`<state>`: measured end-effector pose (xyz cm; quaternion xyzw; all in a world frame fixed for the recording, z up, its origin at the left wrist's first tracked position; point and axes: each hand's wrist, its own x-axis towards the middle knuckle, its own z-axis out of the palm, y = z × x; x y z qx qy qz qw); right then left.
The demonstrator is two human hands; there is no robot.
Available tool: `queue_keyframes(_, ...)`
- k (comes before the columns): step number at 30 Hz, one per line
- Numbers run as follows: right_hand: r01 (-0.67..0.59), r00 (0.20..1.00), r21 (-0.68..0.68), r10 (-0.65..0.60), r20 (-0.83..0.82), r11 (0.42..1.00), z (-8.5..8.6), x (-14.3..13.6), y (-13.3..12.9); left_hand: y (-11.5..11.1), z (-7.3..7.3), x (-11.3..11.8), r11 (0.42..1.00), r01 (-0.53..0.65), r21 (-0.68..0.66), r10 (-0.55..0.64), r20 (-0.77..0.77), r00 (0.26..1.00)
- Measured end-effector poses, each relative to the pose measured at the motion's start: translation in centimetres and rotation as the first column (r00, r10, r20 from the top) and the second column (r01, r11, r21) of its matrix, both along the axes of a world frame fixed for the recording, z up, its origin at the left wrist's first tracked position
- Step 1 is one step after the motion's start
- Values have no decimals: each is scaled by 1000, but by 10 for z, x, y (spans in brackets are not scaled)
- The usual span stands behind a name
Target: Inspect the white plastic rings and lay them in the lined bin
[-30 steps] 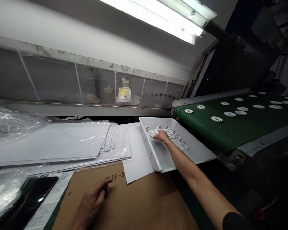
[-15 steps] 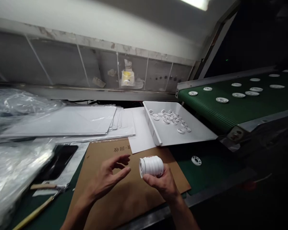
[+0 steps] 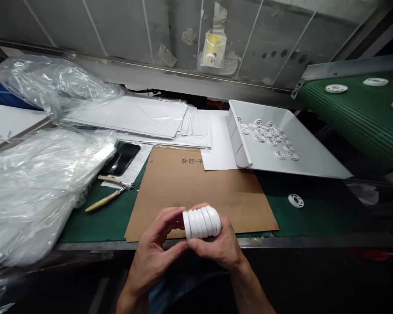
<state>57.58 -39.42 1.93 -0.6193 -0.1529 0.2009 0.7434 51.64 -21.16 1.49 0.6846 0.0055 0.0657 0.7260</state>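
A stack of white plastic rings lies on its side between my hands, just over the front edge of the cardboard sheet. My right hand wraps round its right end, thumb below. At the left end, the fingers and thumb of my left hand close on the outermost ring. Part of my right fingers is hidden behind the stack. One loose white ring rests on the green bench surface, right of the cardboard.
A white tray holding several white rings stands behind, beside a green conveyor belt that carries more. To the left are clear plastic bags, a phone and nippers. White sheets lie stacked at the back.
My left hand, apart from the stack before, has come to its left end and closed on it. The stack has turned slightly and drawn nearer me. The view has tilted down and shifted left.
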Motion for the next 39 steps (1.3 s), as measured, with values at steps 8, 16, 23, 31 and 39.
queue_keyframes(8,-19,1000,78,19,9,997,-8,-1,7,-3,-7,-12,983,-47,-177,24,-126,992)
queue_keyframes(16,87,908,-37,-64,413,995,-14,-4,5,-19,3,-7,915,-22,-403,-114,-311,943)
queue_keyframes(23,13,945,-16,-7,327,1000,-22,-5,6,-20,5,-8,932,-69,-356,-59,-335,940)
queue_keyframes(31,-35,973,42,24,231,999,-28,-3,6,-19,4,-10,925,-20,-380,-83,-253,964)
queue_keyframes(39,-32,920,-19,37,389,999,-35,-4,9,-27,3,-6,949,-112,-295,10,-326,945)
